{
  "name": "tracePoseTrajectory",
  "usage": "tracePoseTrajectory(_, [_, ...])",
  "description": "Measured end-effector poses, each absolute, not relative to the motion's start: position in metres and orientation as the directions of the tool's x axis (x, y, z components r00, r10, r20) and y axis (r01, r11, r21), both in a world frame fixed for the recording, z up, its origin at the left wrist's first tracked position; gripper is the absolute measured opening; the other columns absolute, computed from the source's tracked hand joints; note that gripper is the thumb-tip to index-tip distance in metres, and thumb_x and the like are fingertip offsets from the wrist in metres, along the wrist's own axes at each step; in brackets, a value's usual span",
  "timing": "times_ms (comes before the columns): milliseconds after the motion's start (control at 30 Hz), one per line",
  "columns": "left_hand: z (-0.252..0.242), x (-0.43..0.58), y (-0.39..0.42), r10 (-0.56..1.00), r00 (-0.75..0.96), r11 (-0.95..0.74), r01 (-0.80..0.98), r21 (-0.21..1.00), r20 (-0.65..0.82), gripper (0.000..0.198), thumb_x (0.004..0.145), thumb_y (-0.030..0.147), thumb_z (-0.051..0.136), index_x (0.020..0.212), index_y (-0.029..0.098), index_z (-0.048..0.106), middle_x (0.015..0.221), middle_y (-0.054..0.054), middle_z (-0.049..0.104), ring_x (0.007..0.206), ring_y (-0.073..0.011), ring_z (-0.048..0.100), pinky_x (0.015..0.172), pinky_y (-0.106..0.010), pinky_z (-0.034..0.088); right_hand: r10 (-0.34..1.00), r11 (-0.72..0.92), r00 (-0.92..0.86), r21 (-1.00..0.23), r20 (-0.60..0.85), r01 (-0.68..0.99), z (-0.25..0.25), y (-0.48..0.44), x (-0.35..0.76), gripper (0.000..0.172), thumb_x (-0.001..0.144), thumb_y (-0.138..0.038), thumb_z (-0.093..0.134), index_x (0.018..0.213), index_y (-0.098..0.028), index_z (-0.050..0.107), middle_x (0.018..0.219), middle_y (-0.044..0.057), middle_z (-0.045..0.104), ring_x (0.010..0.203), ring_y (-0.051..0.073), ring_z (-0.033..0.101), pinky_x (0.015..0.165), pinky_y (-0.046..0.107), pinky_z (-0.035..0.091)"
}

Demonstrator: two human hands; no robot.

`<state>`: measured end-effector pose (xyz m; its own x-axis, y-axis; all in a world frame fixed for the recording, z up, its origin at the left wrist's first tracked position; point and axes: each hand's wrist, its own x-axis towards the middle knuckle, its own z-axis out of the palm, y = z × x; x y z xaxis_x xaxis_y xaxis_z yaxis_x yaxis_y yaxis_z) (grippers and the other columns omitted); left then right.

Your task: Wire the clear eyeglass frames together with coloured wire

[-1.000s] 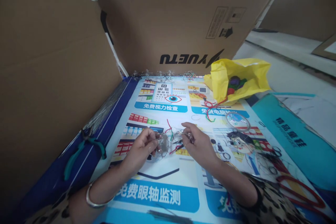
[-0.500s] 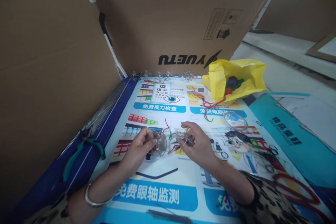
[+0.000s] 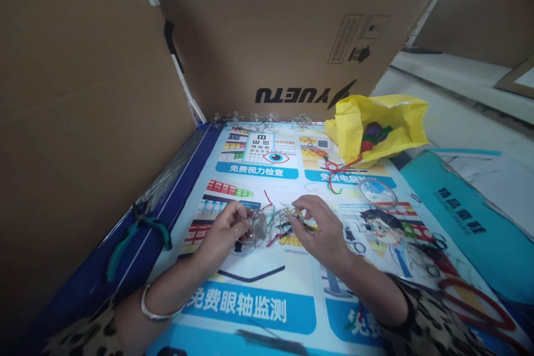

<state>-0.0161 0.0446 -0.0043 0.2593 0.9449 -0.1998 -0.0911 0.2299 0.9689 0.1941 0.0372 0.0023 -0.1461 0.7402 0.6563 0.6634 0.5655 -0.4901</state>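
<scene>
My left hand (image 3: pixel 227 229) pinches the rim of a small clear round lens-like piece (image 3: pixel 256 228) just above the printed poster (image 3: pixel 250 289). My right hand (image 3: pixel 319 225), fingers curled, pinches a small tangle of thin wire with red and green strands (image 3: pixel 280 219) right beside that piece. Both hands meet over the middle of the poster. A silver bangle (image 3: pixel 152 306) circles my left wrist.
Teal-handled pliers (image 3: pixel 137 233) lie at the left by a bundle of thin metal rods (image 3: pixel 171 169). A yellow plastic bag (image 3: pixel 375 125) sits at the back right, a clear tape roll (image 3: pixel 377 192) near it. Red cords (image 3: pixel 475 300) lie at the right. Cardboard walls (image 3: pixel 271 28) stand behind and left.
My right hand has moved slightly left and curled over the wire tangle, closing the gap to the left hand. The left hand has stayed nearly still.
</scene>
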Motion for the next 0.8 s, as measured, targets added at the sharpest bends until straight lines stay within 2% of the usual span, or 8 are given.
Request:
tracePoseTrajectory(100, [-0.005,-0.017,0.046,0.941,0.279,0.228,-0.116,0.967,-0.188,0.02,0.078,0.024,0.057,0.073,0.018,0.038,0.069,0.004,0.05,0.056,-0.0078,0.051,0.052,-0.02,0.037,0.735,0.589,-0.168,-0.495,0.657,0.639,0.003,0.038,0.194,0.011,0.079,-0.014,0.053,0.086,-0.021,0.058,0.083,0.007,0.062,0.084,0.019,0.059,0.074,0.034,0.051])
tracePoseTrajectory(233, [-0.005,-0.019,0.048,0.933,0.311,0.246,-0.186,0.951,-0.181,0.023,0.075,0.025,0.061,0.072,0.016,0.04,0.088,-0.001,0.055,0.061,-0.0083,0.055,0.053,-0.021,0.038,0.721,0.6,-0.174,-0.478,0.671,0.642,0.004,0.037,0.194,0.008,0.077,-0.014,0.056,0.081,-0.021,0.06,0.079,0.005,0.061,0.082,0.019,0.059,0.073,0.034,0.049])
tracePoseTrajectory(333, [-0.004,-0.02,0.05,0.926,0.33,0.27,-0.231,0.935,-0.186,0.027,0.073,0.03,0.065,0.073,0.016,0.041,0.09,-0.002,0.057,0.063,-0.0094,0.056,0.053,-0.021,0.039,0.712,0.611,-0.172,-0.48,0.681,0.63,0.007,0.036,0.194,0.008,0.077,-0.015,0.058,0.082,-0.021,0.06,0.078,0.005,0.059,0.079,0.019,0.057,0.07,0.033,0.048])
tracePoseTrajectory(500, [-0.004,-0.022,0.051,0.903,0.377,0.318,-0.26,0.912,-0.207,0.031,0.071,0.033,0.067,0.075,0.017,0.041,0.09,-0.004,0.059,0.063,-0.0111,0.057,0.053,-0.022,0.042,0.789,0.566,-0.151,-0.608,0.596,0.558,0.014,0.034,0.192,0.004,0.08,-0.018,0.057,0.079,-0.02,0.059,0.073,0.003,0.056,0.069,0.016,0.055,0.063,0.029,0.046])
tracePoseTrajectory(667, [-0.007,-0.025,0.053,0.884,0.417,0.323,-0.211,0.923,-0.214,0.025,0.076,0.03,0.062,0.079,0.018,0.041,0.074,-0.002,0.06,0.062,-0.0127,0.058,0.052,-0.022,0.041,0.904,0.403,-0.085,-0.773,0.418,0.49,0.019,0.032,0.191,0.012,0.082,-0.026,0.055,0.071,-0.02,0.058,0.066,0.0,0.056,0.06,0.013,0.052,0.056,0.025,0.043])
tracePoseTrajectory(800, [-0.006,-0.026,0.054,0.876,0.427,0.323,-0.172,0.931,-0.225,0.023,0.077,0.03,0.061,0.08,0.018,0.041,0.069,-0.001,0.06,0.057,-0.0118,0.057,0.052,-0.022,0.041,0.945,0.31,-0.053,-0.836,0.322,0.453,0.021,0.032,0.191,0.014,0.082,-0.028,0.054,0.07,-0.02,0.057,0.065,-0.001,0.057,0.059,0.013,0.052,0.056,0.024,0.042])
